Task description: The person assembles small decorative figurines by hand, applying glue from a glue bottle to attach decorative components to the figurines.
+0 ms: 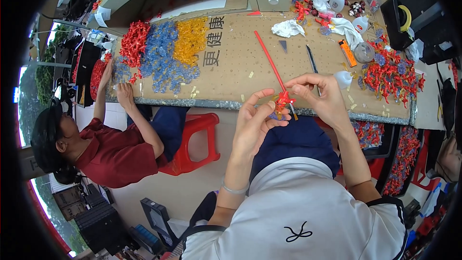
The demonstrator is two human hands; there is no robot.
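Note:
My left hand (pixel 254 118) is closed round a small plastic figure (pixel 283 100), mostly red with bluish and yellow parts, just off the table's near edge. My right hand (pixel 323 95) has its fingers pinched at the handle of a long red paintbrush (pixel 270 60). The handle slants away over the table. Its metal collar and brown bristles show below the figure, pointing toward me. Fingers partly cover both the figure and the brush.
A cardboard-covered table (pixel 236 74) holds heaps of red pieces (pixel 135 43), blue pieces (pixel 161 53) and yellow pieces (pixel 191 41). Mixed figures (pixel 392 74) lie right, near an orange lighter (pixel 347 53), a squeeze bottle (pixel 343 79) and a dark pen-like tool (pixel 312 59). A co-worker (pixel 115 149) sits left.

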